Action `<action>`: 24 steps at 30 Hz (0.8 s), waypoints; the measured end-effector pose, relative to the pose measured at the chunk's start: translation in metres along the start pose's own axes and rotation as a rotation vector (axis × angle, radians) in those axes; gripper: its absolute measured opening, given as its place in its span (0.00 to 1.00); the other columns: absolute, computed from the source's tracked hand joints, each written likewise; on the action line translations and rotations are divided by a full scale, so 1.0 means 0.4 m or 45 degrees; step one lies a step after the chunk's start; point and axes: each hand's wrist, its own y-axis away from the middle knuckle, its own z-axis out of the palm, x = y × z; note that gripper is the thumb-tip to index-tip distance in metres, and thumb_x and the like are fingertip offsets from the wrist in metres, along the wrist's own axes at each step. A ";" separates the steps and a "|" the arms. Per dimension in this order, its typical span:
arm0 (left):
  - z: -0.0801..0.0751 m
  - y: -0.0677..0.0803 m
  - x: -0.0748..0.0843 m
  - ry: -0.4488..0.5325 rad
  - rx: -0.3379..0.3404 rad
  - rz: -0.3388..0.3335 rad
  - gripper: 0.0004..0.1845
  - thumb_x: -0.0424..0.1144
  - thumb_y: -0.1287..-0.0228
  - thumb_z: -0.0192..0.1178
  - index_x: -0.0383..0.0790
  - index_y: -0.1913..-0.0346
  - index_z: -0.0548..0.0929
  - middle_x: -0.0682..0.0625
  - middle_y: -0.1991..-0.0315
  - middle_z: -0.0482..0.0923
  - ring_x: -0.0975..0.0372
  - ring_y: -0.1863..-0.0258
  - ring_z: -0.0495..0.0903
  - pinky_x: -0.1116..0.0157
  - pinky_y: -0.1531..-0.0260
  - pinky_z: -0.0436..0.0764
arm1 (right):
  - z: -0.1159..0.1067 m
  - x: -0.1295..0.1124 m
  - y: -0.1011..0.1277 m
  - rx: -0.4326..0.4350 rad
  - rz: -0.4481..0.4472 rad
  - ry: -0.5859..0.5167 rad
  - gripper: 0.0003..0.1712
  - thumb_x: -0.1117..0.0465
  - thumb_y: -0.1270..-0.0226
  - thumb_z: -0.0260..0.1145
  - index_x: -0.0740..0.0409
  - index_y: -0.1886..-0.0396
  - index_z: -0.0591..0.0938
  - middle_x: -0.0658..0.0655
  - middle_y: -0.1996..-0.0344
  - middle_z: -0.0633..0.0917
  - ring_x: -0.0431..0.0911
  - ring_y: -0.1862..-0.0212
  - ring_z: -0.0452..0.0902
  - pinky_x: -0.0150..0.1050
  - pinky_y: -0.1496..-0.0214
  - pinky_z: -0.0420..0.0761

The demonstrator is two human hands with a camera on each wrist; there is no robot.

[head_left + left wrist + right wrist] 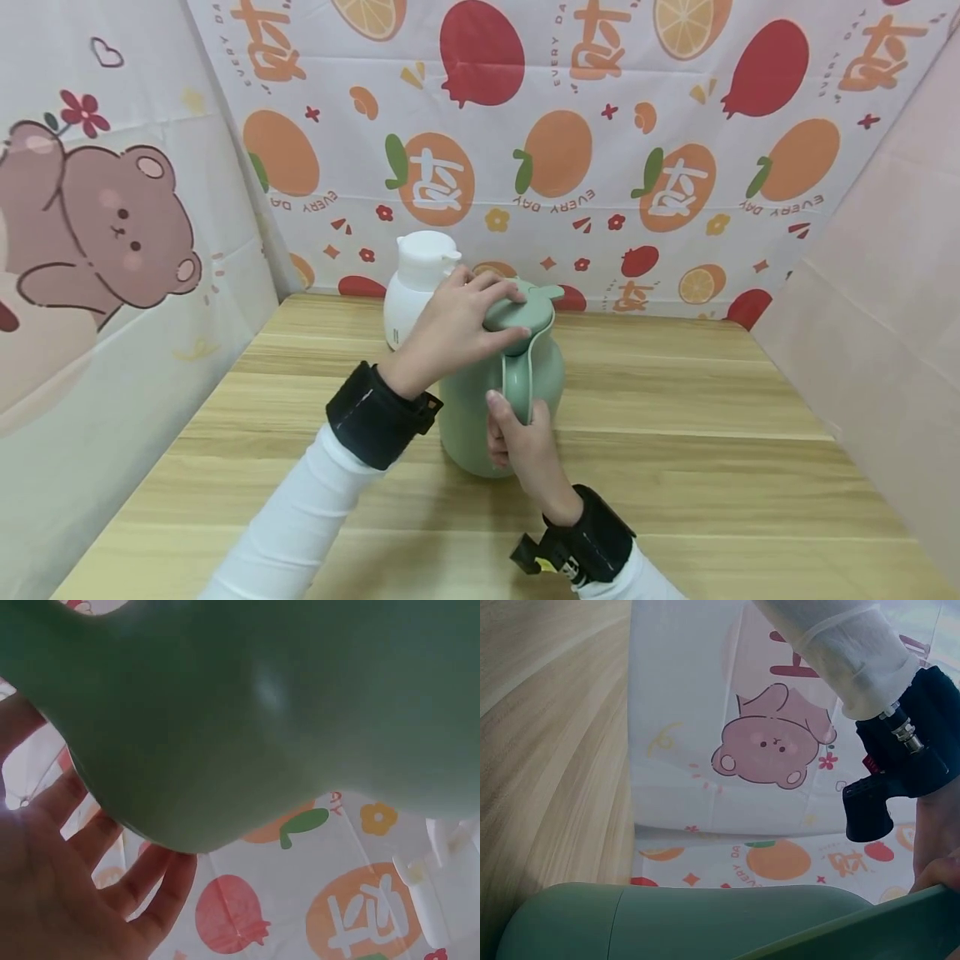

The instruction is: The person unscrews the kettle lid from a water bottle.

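Note:
A sage-green thermos jug (480, 417) stands upright in the middle of the wooden table (675, 433). My left hand (457, 321) lies over its round green lid (517, 317), fingers curled round the lid's edge. My right hand (525, 442) grips the jug's handle (525, 383) from the near side, thumb up along it. In the left wrist view the green jug (262, 705) fills the frame, with the fingers (97, 877) curved beneath it. The right wrist view shows the jug body (675, 922) and the left wrist strap (900, 780).
A white jug (416, 283) with a white cap stands just behind and left of the green one, close to it. Fruit-print cloth walls close in the table at the back and both sides. Bare tabletop lies to the right and at the front.

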 end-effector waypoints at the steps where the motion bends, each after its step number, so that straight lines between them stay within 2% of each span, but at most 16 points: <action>1: 0.002 -0.001 0.001 -0.011 0.009 0.000 0.18 0.50 0.48 0.66 0.44 0.57 0.81 0.48 0.54 0.77 0.55 0.61 0.65 0.60 0.62 0.67 | -0.001 -0.001 0.000 0.000 -0.003 0.001 0.26 0.58 0.31 0.52 0.64 0.88 0.60 0.50 0.93 0.61 0.43 0.91 0.54 0.38 0.89 0.55; 11: 0.021 -0.001 0.017 -0.083 0.125 -0.056 0.19 0.53 0.51 0.68 0.45 0.59 0.83 0.49 0.57 0.77 0.55 0.63 0.65 0.61 0.65 0.67 | -0.002 -0.001 0.000 -0.012 -0.008 0.010 0.26 0.57 0.31 0.52 0.64 0.89 0.61 0.51 0.93 0.61 0.43 0.91 0.54 0.34 0.88 0.58; 17: 0.021 -0.003 0.011 -0.096 0.118 -0.058 0.22 0.56 0.52 0.67 0.46 0.59 0.83 0.49 0.56 0.76 0.55 0.61 0.65 0.60 0.61 0.66 | -0.004 -0.001 -0.001 -0.008 0.004 0.005 0.26 0.58 0.31 0.53 0.63 0.88 0.61 0.51 0.93 0.61 0.43 0.90 0.54 0.33 0.87 0.58; 20: 0.016 -0.003 -0.005 -0.056 0.099 0.005 0.23 0.57 0.51 0.66 0.45 0.57 0.81 0.48 0.52 0.74 0.53 0.53 0.66 0.55 0.50 0.62 | -0.004 -0.002 -0.002 -0.022 -0.006 -0.003 0.25 0.58 0.30 0.53 0.63 0.87 0.61 0.52 0.93 0.60 0.42 0.91 0.54 0.33 0.88 0.57; 24: 0.012 -0.007 -0.041 0.171 0.070 0.195 0.17 0.47 0.45 0.65 0.41 0.55 0.79 0.46 0.47 0.73 0.53 0.42 0.63 0.54 0.38 0.50 | -0.005 -0.002 -0.004 -0.030 -0.009 -0.018 0.25 0.58 0.30 0.52 0.63 0.87 0.60 0.53 0.93 0.58 0.42 0.91 0.52 0.33 0.89 0.55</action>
